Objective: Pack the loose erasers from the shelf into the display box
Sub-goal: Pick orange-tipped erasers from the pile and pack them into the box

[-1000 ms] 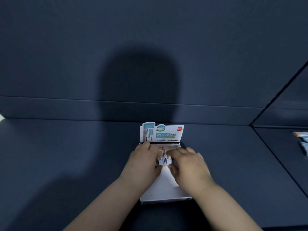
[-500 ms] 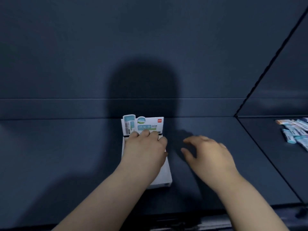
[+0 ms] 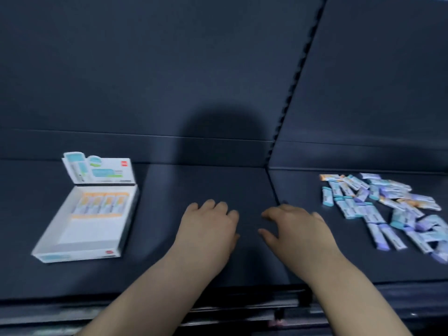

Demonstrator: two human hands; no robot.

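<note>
Now my left hand and right hand hover loose and empty, between the display box at left and erasers at right.

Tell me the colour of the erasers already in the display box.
The packed erasers look orange and pale white, blurred, in the head view.

The display box lies left on the shelf, loose erasers right.
</note>
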